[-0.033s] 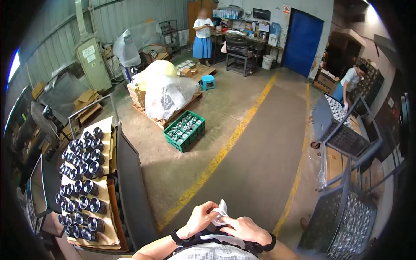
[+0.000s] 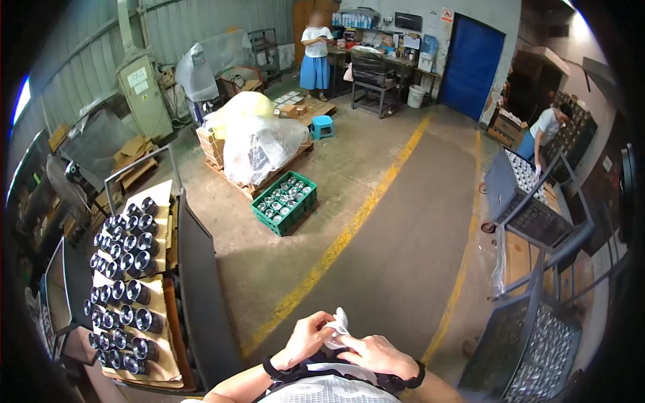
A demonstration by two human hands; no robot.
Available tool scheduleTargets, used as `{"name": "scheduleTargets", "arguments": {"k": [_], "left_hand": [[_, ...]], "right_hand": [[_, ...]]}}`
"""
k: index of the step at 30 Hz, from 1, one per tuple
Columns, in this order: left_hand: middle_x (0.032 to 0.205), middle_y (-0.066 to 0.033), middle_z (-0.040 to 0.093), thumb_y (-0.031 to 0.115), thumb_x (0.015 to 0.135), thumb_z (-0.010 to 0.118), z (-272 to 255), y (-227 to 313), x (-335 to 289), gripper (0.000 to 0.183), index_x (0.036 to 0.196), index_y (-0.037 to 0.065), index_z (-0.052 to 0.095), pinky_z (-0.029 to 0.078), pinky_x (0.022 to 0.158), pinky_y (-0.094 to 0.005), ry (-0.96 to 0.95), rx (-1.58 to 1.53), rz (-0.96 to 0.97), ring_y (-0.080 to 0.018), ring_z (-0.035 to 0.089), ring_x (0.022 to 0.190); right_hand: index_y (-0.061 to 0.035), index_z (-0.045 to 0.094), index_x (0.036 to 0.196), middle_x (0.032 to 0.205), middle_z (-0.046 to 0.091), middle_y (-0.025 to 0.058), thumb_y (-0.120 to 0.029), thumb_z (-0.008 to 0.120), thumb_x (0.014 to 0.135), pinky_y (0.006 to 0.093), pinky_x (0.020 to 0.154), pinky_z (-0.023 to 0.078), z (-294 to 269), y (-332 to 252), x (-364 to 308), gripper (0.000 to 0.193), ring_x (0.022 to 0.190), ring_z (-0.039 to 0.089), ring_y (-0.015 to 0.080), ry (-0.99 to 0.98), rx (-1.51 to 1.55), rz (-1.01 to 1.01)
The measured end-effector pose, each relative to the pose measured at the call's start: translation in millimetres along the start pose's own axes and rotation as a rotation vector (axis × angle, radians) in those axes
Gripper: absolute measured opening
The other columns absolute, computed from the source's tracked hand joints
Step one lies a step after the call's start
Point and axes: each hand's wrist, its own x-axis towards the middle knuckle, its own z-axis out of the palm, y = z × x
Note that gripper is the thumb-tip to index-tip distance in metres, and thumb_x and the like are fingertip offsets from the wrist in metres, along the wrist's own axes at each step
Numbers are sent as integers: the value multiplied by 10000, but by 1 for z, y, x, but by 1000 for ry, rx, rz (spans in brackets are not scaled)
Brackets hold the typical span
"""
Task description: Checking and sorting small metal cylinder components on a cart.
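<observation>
In front of my body both hands meet on a crumpled white cloth glove (image 2: 340,324). My left hand (image 2: 308,342) is closed, pinching its left side with the thumb and fingertips. From the right, my right hand (image 2: 379,356) grips its lower edge, the fingers partly hidden in the folds. A finger-like tip of the fabric sticks up above both hands. Dark bands circle both my wrists.
At left, a cart carries black cups (image 2: 138,292) on brown cardboard. Ahead are a green crate (image 2: 285,201) of metal cups and a plastic-covered pallet (image 2: 262,151). At right stand metal carts (image 2: 524,191), with one person (image 2: 541,131) bending there. Another person (image 2: 315,54) stands far back.
The view has shifted very slightly. My hands keep hold of the white glove in nearly the same place.
</observation>
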Motion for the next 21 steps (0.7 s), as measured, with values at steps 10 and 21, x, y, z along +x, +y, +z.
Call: {"name": "scheduleTargets", "arguments": {"k": [10,21], "left_hand": [[866,-64,668,90,875,626,10,59,244,209,1042,-34,631,508,717,-245,-140,60,-36,-103,613,790],[863,-72,659,103,867,602,25,142,516,190,1018,-9,632,485,730,-280,-337,173,114,-123,593,792]], "right_hand": [[-111,573,1224,694,655,187,-403,549,936,461,635,527,-126,127,125,411,685,664,369,40,28,13],[-115,601,1103,672,645,179,-335,614,891,487,611,522,-301,239,249,306,669,654,379,230,-47,212]]}}
